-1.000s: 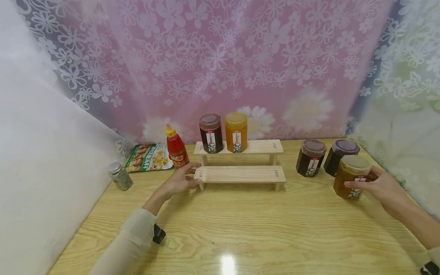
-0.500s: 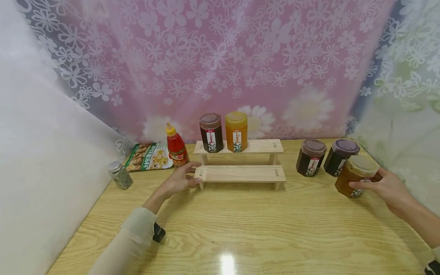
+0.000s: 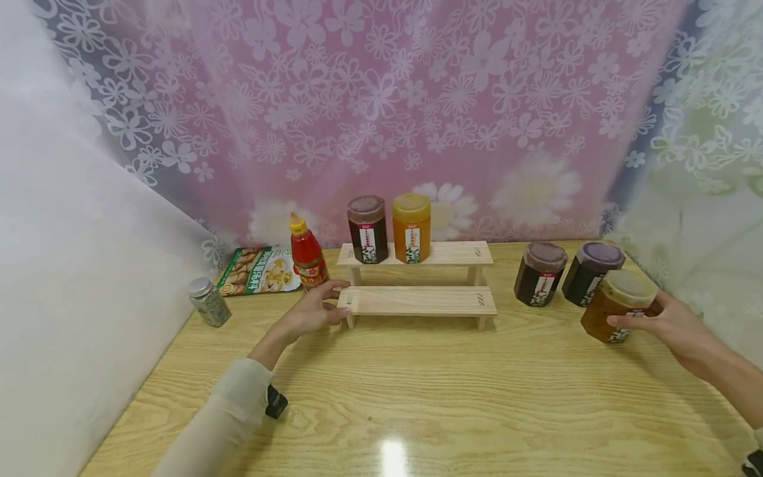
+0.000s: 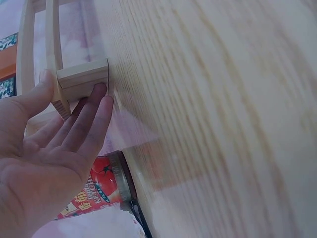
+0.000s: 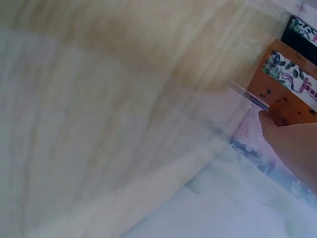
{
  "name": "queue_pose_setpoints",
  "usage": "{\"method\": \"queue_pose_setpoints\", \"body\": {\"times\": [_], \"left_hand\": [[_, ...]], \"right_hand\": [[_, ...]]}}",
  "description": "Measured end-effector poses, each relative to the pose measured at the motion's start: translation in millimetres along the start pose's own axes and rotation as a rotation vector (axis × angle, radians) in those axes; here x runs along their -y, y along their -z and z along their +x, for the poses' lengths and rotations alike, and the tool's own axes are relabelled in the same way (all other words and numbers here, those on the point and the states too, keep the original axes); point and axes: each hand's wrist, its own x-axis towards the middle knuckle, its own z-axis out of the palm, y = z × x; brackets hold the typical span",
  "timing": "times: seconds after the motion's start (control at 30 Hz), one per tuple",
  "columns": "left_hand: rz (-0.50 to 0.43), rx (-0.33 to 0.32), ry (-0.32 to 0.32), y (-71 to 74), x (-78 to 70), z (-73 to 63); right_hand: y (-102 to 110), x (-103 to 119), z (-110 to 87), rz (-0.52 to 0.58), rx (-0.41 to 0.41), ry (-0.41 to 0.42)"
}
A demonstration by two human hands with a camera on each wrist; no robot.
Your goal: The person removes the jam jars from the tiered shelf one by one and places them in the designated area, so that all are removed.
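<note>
At the left end of the small two-tier wooden shelf (image 3: 417,301), my left hand (image 3: 312,310) holds the lower board, thumb against the board's edge and fingers by the leg (image 4: 84,79). My right hand (image 3: 679,326) grips an amber jar (image 3: 614,308) with a pale yellow lid, its thumb across the front. The jar leans to the right, in front of a dark jar with a purple lid (image 3: 587,275). Another dark jar (image 3: 539,275) stands left of that pair. On the upper tier are a dark jar (image 3: 368,232) and a yellow-lidded orange jar (image 3: 411,228).
A red ketchup bottle (image 3: 306,258) with a yellow cap stands just behind my left hand. Beyond it lies a green food packet (image 3: 259,271), and a small glass spice jar (image 3: 209,303) stands at the table's left edge. Flowered curtain (image 3: 417,119) encloses the wooden table (image 3: 417,397).
My right hand has shifted slightly right with the amber jar, which has tilted from nearly upright to leaning right. The left hand and the shelf have stayed in place.
</note>
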Motion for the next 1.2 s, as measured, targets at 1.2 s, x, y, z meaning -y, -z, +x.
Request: {"method": "queue_pose_setpoints", "body": {"times": [1.2], "left_hand": [[0.028, -0.016, 0.019, 0.3, 0.1, 1.5]], "right_hand": [[-7.3, 83.8, 1.1, 0.41, 0.022, 0.366]]}}
